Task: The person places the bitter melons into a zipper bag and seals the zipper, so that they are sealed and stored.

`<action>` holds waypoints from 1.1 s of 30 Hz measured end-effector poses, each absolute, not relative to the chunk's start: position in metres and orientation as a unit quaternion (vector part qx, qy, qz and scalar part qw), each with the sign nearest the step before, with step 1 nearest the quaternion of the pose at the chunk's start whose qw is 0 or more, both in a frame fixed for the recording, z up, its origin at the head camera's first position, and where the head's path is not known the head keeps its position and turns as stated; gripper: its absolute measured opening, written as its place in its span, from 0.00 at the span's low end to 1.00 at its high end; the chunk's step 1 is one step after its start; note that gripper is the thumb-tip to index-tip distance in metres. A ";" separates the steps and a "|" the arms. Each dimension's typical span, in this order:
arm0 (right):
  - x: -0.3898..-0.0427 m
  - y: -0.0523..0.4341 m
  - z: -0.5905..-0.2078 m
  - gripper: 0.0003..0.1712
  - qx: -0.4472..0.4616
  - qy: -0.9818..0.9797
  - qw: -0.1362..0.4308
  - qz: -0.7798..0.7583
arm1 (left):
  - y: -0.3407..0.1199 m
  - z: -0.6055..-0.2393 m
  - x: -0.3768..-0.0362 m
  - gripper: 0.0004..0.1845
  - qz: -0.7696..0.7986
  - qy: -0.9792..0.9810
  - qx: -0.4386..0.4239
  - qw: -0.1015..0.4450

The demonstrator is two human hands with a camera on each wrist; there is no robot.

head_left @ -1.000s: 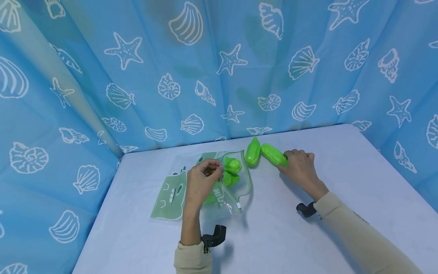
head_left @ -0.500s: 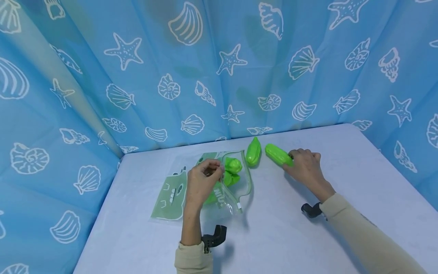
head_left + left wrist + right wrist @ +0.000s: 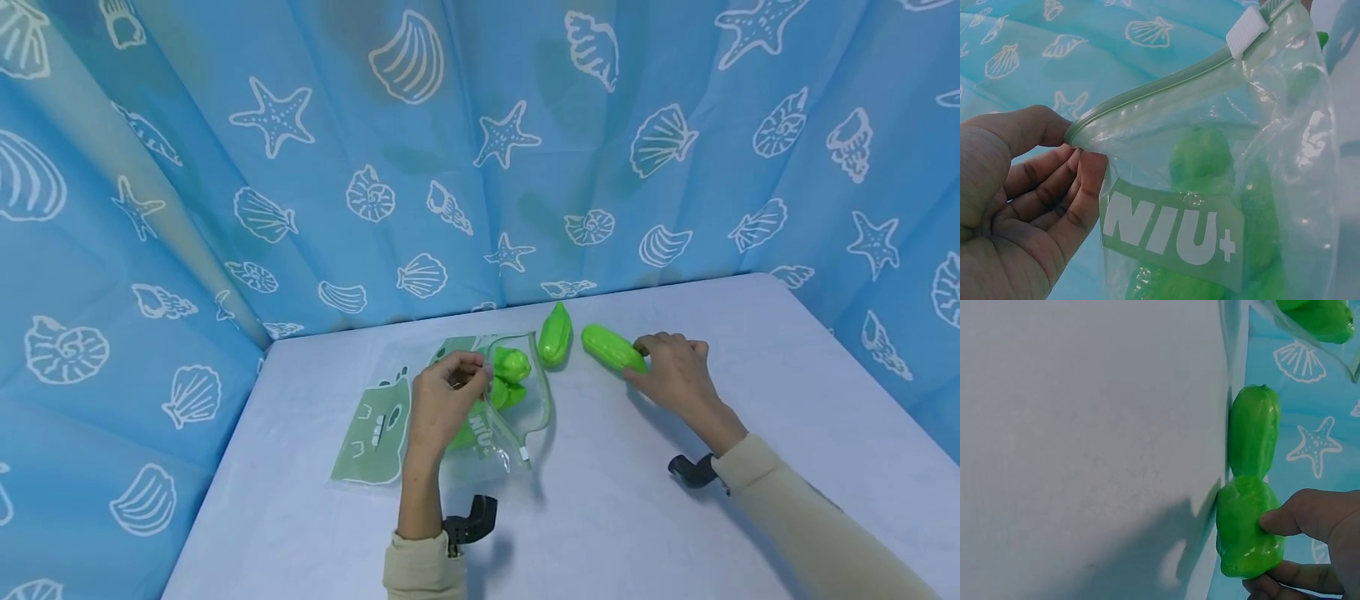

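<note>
My left hand (image 3: 442,396) pinches the rim of a clear zip bag (image 3: 1179,103) between thumb and fingertips, and the bag's mouth gapes to the right. Glossy green toy vegetables (image 3: 512,364) show inside it, behind a green "NIU+" print. On the right, my right hand (image 3: 675,371) holds the near end of a bright green toy cucumber (image 3: 609,347) between thumb and fingers. In the right wrist view the thumb lies across that cucumber (image 3: 1249,528). A second green toy vegetable (image 3: 555,335) with a pointed tip lies between it and the bag.
Another flat bag with a green cartoon face (image 3: 375,433) lies at the left, partly behind the left hand. A white cloth covers the table (image 3: 600,517). A blue curtain (image 3: 450,167) with white shells and starfish hangs along the back and sides.
The right hand and its toy cucumber have shifted right and slightly toward me, widening the gap to the other toy vegetable. The left hand and bag have stayed in place.
</note>
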State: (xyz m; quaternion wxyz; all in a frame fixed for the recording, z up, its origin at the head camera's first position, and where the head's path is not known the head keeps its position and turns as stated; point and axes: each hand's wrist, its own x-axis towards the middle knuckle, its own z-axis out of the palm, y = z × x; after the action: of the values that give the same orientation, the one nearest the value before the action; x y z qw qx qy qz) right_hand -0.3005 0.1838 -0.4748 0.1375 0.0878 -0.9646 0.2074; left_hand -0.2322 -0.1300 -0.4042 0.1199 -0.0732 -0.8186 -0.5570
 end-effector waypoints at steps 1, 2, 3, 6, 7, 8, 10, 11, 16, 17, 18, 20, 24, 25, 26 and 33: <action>-0.300 0.184 -0.474 0.23 0.090 -0.964 0.141 0.208 | -0.130 -0.404 -0.232 0.05 -0.557 -0.818 -0.074 0.121; -0.298 0.184 -0.474 0.23 0.093 -0.963 0.145 0.209 | -0.130 -0.404 -0.232 0.05 -0.557 -0.818 -0.074 0.122; -0.297 0.185 -0.473 0.22 0.096 -0.961 0.151 0.210 | -0.130 -0.404 -0.232 0.05 -0.557 -0.818 -0.075 0.122; -0.294 0.186 -0.472 0.21 0.104 -0.956 0.169 0.215 | -0.130 -0.404 -0.232 0.05 -0.557 -0.818 -0.076 0.123; -0.294 0.186 -0.472 0.20 0.107 -0.954 0.174 0.218 | -0.130 -0.404 -0.232 0.05 -0.557 -0.818 -0.076 0.123; -0.293 0.186 -0.471 0.20 0.110 -0.953 0.179 0.219 | -0.130 -0.405 -0.232 0.05 -0.556 -0.818 -0.077 0.123; -0.291 0.187 -0.470 0.20 0.115 -0.951 0.185 0.221 | -0.130 -0.405 -0.232 0.05 -0.556 -0.818 -0.077 0.124; -0.291 0.187 -0.470 0.20 0.117 -0.950 0.187 0.222 | -0.130 -0.405 -0.232 0.05 -0.555 -0.819 -0.077 0.124; -0.288 0.187 -0.465 0.20 0.122 -0.948 0.191 0.225 | -0.131 -0.405 -0.232 0.05 -0.554 -0.819 -0.077 0.124; -0.287 0.187 -0.464 0.20 0.123 -0.947 0.192 0.225 | -0.131 -0.405 -0.232 0.05 -0.554 -0.820 -0.077 0.125; -0.286 0.187 -0.463 0.20 0.124 -0.947 0.194 0.225 | -0.131 -0.405 -0.232 0.04 -0.553 -0.820 -0.077 0.124; -0.284 0.187 -0.461 0.20 0.125 -0.946 0.197 0.227 | -0.131 -0.405 -0.232 0.05 -0.554 -0.820 -0.077 0.125; -0.280 0.186 -0.457 0.20 0.130 -0.943 0.199 0.233 | -0.130 -0.405 -0.232 0.05 -0.555 -0.818 -0.078 0.125; -0.279 0.185 -0.456 0.20 0.132 -0.942 0.199 0.234 | -0.130 -0.404 -0.232 0.05 -0.556 -0.818 -0.079 0.125; -0.278 0.185 -0.455 0.20 0.135 -0.941 0.200 0.236 | -0.131 -0.405 -0.232 0.05 -0.556 -0.818 -0.078 0.124; -0.272 0.182 -0.452 0.19 0.146 -0.937 0.206 0.240 | -0.130 -0.405 -0.232 0.04 -0.558 -0.817 -0.080 0.122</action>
State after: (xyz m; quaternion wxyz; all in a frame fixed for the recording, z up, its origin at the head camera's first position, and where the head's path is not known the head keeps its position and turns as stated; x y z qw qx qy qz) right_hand -0.2724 0.1823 -0.4517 0.2059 0.1463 -0.9373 0.2402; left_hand -0.2322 -0.1303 -0.4048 0.1223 -0.0798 -0.8169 -0.5579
